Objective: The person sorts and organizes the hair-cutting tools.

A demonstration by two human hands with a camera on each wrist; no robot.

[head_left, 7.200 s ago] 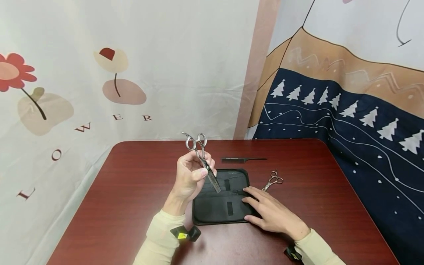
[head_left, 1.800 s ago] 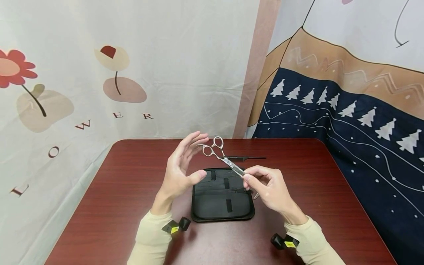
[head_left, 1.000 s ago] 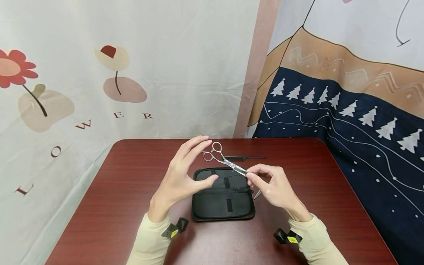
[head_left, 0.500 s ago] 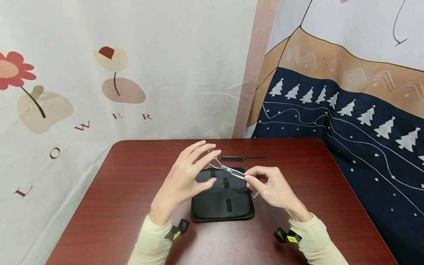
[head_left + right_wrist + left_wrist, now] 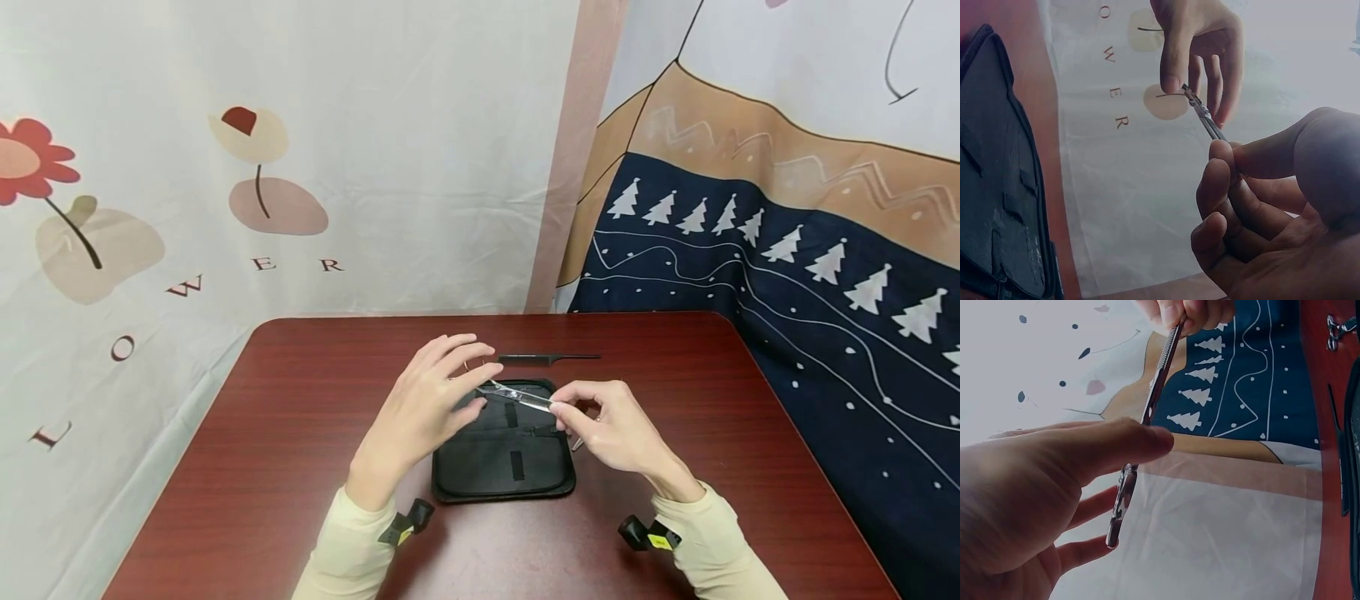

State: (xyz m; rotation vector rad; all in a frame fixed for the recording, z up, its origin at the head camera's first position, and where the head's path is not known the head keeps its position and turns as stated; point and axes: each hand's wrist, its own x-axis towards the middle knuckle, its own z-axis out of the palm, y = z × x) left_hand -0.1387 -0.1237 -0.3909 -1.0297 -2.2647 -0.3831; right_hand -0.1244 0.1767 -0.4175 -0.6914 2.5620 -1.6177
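A pair of slim silver metal thinning scissors (image 5: 517,397) hangs in the air just above the open black fabric zip case (image 5: 502,467), blades toward four o'clock. The right hand (image 5: 611,429) pinches the blade tips between thumb and fingers. The left hand (image 5: 423,408), fingers loosely spread, has its thumb and fingertips at the handle end; whether it grips is unclear. The case lies on a dark red wooden table (image 5: 300,433). At twelve o'clock from the case lies a black tail comb (image 5: 547,358).

letters "L O W E R" on white flowered backdrop (image 5: 225,275)
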